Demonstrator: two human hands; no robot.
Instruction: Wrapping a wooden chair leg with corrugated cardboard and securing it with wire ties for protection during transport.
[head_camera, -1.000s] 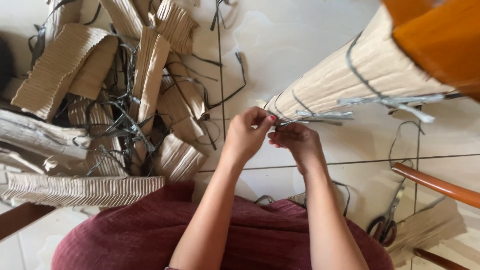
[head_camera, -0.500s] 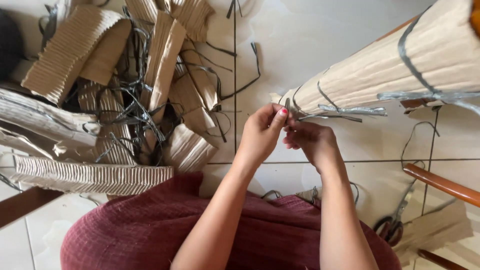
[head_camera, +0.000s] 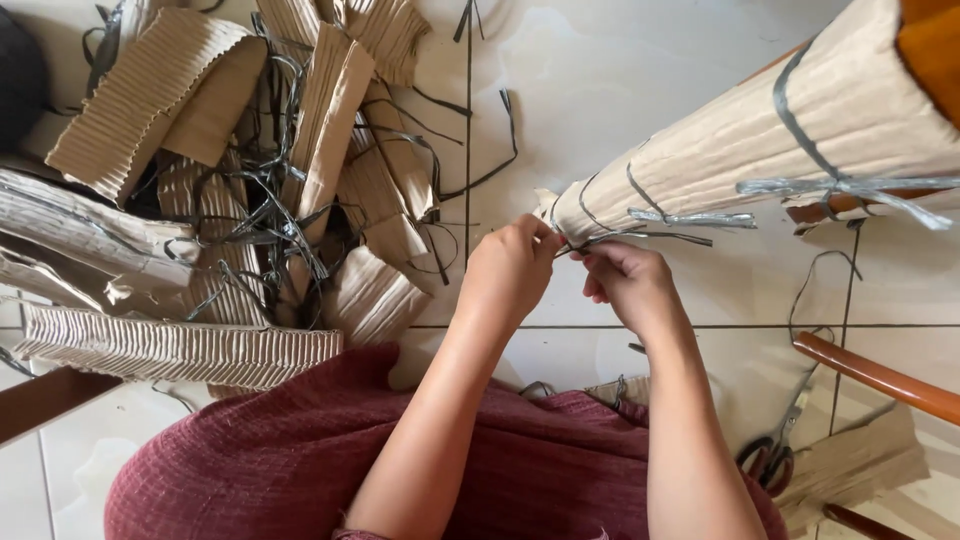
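Both hands meet at the narrow end of a long piece wrapped in corrugated cardboard (head_camera: 760, 140), which slants up toward the top right corner of the tiled floor (head_camera: 640, 60): the left hand (head_camera: 512, 268) pinches the grey strap (head_camera: 640, 236) tied round that end, and the right hand (head_camera: 632, 282) grips the strap just beside it. A heap of cardboard scraps (head_camera: 200, 180) tangled with loose dark straps lies by the floor's top left corner. Scissors (head_camera: 775, 450) lie near the lower right corner beside a curved wooden rail (head_camera: 880, 375).
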